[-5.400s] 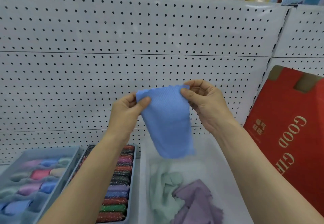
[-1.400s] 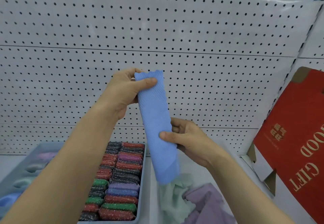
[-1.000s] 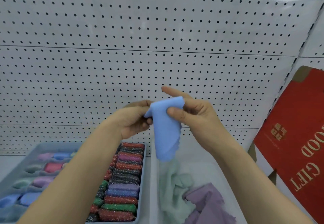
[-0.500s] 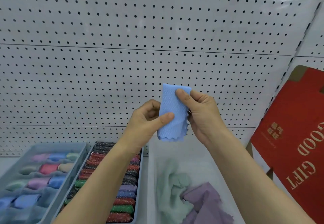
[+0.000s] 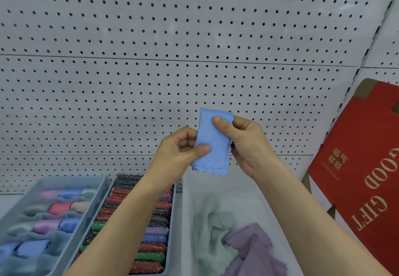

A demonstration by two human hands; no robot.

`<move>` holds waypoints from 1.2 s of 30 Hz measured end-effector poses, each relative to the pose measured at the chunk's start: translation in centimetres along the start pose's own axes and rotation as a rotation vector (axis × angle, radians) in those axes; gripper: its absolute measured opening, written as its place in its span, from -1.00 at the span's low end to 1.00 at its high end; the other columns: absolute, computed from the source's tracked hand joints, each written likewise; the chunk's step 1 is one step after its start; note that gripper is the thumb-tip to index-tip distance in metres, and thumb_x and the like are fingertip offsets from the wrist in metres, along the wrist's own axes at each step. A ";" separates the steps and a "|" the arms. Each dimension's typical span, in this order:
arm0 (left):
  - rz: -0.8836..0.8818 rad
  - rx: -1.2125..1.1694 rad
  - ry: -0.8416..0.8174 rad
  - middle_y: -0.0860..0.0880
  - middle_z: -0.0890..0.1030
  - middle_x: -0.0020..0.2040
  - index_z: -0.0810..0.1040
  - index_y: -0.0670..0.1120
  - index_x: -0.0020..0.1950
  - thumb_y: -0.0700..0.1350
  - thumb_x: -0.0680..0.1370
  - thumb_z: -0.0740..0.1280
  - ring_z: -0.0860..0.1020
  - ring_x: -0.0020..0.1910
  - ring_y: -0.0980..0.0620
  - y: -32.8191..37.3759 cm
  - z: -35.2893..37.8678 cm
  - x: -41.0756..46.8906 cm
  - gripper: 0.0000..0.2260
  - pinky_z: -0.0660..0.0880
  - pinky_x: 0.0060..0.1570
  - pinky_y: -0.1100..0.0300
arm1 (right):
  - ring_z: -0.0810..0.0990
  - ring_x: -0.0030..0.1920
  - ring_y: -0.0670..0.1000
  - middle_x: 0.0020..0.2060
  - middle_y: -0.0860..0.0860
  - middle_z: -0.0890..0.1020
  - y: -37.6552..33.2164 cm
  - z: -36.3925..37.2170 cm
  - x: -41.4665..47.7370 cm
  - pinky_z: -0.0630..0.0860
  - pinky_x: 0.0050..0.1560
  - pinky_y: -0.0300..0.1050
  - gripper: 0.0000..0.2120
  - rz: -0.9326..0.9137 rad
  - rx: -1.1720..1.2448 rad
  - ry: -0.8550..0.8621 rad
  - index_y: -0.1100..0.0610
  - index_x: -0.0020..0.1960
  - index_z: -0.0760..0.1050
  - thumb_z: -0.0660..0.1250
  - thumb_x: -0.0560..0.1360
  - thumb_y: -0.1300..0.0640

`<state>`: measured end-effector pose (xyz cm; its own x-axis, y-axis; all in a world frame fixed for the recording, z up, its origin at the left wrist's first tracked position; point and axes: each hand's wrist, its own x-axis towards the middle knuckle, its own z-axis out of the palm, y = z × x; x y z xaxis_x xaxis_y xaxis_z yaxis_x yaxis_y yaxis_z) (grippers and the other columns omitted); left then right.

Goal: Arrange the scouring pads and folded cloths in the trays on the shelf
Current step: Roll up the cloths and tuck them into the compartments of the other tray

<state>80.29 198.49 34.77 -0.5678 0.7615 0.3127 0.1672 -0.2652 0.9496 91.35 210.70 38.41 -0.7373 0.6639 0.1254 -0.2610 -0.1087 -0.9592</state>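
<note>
Folded blue cloth (image 5: 212, 144) is held above the white tray (image 5: 186, 211), pinched by left hand (image 5: 179, 152) and right hand (image 5: 246, 144). In that tray a green cloth (image 5: 211, 232) and a purple cloth (image 5: 252, 252) lie unfolded: work outstanding. Left of it, scouring pads (image 5: 151, 243) appear fully ranked, with folded cloths (image 5: 58, 208) beyond them. Right of it, a red box (image 5: 367, 178) reads "GOOD GIFT".

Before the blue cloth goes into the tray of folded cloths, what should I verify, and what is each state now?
1. Blue cloth folded to a compact rectangle: ok.
2. Left hand and right hand both pinch it: ok.
3. Free slot in the folded-cloth tray: cannot tell, blurred.
4. Scouring pads in tidy rows: ok.
5. Green cloth and purple cloth in the white bin folded: not ok, crumpled.
</note>
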 end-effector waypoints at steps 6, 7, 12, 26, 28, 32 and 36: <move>-0.081 0.028 0.221 -0.05 0.69 -0.26 0.44 -0.04 0.14 -0.21 0.51 0.46 0.66 -0.30 -0.01 -0.9 -0.1 -0.1 -0.72 0.57 -0.22 0.07 | 0.72 -0.18 0.07 -0.11 0.15 0.72 0.9 -0.7 -0.7 0.64 -0.18 -0.09 -0.48 0.196 -0.295 -0.072 0.08 0.33 0.38 0.51 0.45 0.11; -0.081 0.044 0.238 -0.04 0.68 -0.29 0.44 -0.02 0.15 -0.19 0.52 0.46 0.65 -0.32 0.01 -1.0 -0.2 -0.1 -0.71 0.56 -0.24 0.09 | 0.71 -0.19 0.06 -0.15 0.16 0.72 1.1 -0.9 -0.9 0.64 -0.16 -0.10 -0.45 0.165 -0.314 -0.092 0.02 0.34 0.36 0.51 0.44 0.18; -0.061 0.069 0.153 -0.14 0.68 -0.17 0.47 0.05 0.22 -0.22 0.52 0.44 0.66 -0.26 -0.04 0.1 -0.6 0.1 -0.66 0.60 -0.23 0.14 | 0.64 -0.29 0.02 -0.27 0.09 0.66 1.0 -1.1 -1.3 0.59 -0.18 -0.21 -0.61 -0.009 -0.439 -0.166 0.05 0.17 0.54 0.47 0.43 0.37; 0.081 0.545 0.036 0.02 0.60 -0.11 0.67 0.01 -0.05 -0.10 0.46 0.52 0.56 -0.15 0.14 0.8 -0.6 0.9 -0.89 0.50 -0.12 0.33 | 0.64 -0.10 0.05 -0.04 0.04 0.64 0.8 -2.7 -0.9 0.58 -0.01 -0.04 -0.88 -0.130 -0.633 -0.062 -0.04 -0.11 0.68 0.51 0.42 0.17; 0.045 0.447 0.017 0.05 0.59 -0.01 0.65 -0.03 -0.03 -0.06 0.48 0.51 0.56 -0.04 0.20 0.7 -0.5 1.0 -0.88 0.50 -0.02 0.28 | 0.66 -0.03 0.02 -0.01 0.06 0.66 1.0 -3.1 -1.0 0.58 0.05 -0.07 -0.93 -0.087 -0.534 -0.075 0.02 -0.07 0.66 0.48 0.47 0.16; 0.005 0.302 -0.043 -0.06 0.66 -0.07 0.56 -0.05 -0.03 0.05 0.48 0.39 0.64 -0.15 -0.09 0.6 0.6 0.7 -0.80 0.55 -0.14 -0.01 | 0.68 -0.13 0.03 -0.12 0.12 0.70 1.5 -3.0 -1.9 0.65 -0.10 -0.05 -0.87 -0.001 -0.334 -0.136 0.21 0.09 0.55 0.35 0.58 0.19; 0.005 0.174 0.018 -0.14 0.62 -0.05 0.55 -0.06 0.05 -0.06 0.58 0.39 0.63 -0.27 -0.09 0.3 2.0 0.0 -0.89 0.54 -0.41 0.09 | 0.64 -0.24 0.01 -0.15 0.11 0.69 1.6 -3.1 -2.6 0.54 -0.33 -0.19 -0.81 0.013 -0.221 -0.089 0.23 0.14 0.54 0.37 0.56 0.18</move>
<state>81.94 199.56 35.05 -0.5805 0.7496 0.3179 0.3058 -0.1612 0.9383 94.81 211.08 35.78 -0.7943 0.5945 0.1250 -0.1156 0.0541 -0.9918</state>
